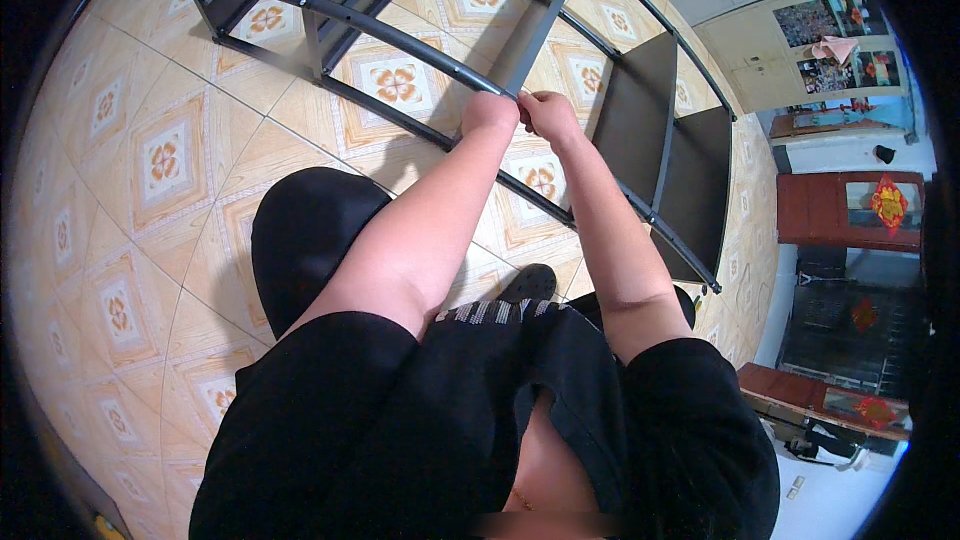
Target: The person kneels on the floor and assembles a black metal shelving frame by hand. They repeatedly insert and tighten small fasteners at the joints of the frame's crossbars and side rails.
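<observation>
A dark grey metal shelving rack point(400, 35) lies on its side on the tiled floor in front of me. My left hand point(489, 112) and my right hand point(548, 114) meet at the near end of a thin dark shelf panel point(535, 30) that stands on edge between the rack's rails. Both hands are closed around the spot where the panel meets the near rail point(300, 6). What my fingers pinch there is hidden. Two more dark panels point(640, 105) sit fitted in the rack further right.
The floor point(150, 170) has beige tiles with orange flower patterns. My knee in black clothing point(305, 230) is bent below the rack. A red wooden cabinet point(850, 208) and a low red table point(820, 395) stand at the right.
</observation>
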A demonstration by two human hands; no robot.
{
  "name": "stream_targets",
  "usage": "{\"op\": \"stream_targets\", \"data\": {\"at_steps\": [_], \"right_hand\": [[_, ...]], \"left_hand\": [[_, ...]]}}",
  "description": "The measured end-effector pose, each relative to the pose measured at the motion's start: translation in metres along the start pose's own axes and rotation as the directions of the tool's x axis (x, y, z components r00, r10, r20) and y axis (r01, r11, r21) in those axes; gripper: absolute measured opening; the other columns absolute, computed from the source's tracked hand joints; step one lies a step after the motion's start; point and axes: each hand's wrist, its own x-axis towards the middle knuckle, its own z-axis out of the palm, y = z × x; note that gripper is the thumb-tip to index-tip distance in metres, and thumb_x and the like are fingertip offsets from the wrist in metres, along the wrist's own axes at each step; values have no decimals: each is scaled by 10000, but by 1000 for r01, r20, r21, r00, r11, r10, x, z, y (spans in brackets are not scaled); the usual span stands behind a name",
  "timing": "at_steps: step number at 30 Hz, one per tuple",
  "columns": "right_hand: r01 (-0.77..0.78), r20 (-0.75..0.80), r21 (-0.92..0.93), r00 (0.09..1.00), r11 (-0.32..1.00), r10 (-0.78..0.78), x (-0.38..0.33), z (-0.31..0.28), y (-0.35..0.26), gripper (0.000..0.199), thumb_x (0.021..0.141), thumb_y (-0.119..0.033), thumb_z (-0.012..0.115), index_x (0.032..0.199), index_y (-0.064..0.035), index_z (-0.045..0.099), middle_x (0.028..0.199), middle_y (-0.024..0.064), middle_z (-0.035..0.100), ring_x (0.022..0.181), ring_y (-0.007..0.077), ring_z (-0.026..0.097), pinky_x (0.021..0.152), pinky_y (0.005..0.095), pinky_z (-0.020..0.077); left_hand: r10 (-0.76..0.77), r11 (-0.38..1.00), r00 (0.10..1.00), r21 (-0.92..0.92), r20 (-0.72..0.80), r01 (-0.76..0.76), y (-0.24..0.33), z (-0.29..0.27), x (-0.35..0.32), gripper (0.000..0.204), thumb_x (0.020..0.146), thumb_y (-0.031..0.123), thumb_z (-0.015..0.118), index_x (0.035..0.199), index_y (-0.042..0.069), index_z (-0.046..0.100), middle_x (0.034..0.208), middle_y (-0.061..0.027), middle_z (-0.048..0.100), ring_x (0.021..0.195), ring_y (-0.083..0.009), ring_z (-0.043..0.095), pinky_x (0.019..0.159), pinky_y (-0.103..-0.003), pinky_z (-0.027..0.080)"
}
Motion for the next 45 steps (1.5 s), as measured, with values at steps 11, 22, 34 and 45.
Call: {"op": "stream_targets", "data": {"at_steps": [11,22,34,45], "right_hand": [[630,383,-729,699,268,-604,14,-41,-23,190,805,-189,536,886,-131,698,966,88,647,960,287,604,817,395,501],[575,457,-814,725,87,-514,73,-8,-6,221,783,-256,574,835,-103,725,872,86,692,882,256,640,826,415,461],[494,359,-831,827,255,-432,3,-7,10,231,803,-255,551,855,-95,709,865,76,677,935,245,616,868,446,421],[448,331,-846,867,289,-373,18,9,3,262,813,-280,540,914,-92,693,899,86,665,922,253,609,837,455,431]], "left_hand": [[412,613,905,701,110,-364,23,21,-24,205,890,146,489,983,89,662,1023,-124,653,962,-227,634,723,-339,528],[560,554,825,705,79,-444,-18,11,39,328,916,271,379,1065,60,582,1026,-197,649,956,-410,609,797,-494,478],[837,328,546,763,39,-558,-33,-6,32,265,851,193,570,1107,124,591,1106,-115,623,1001,-356,573,831,-481,456],[809,236,517,649,281,-723,-41,-21,69,243,847,123,587,1088,122,620,1035,-126,643,930,-351,562,887,-406,424]]}}
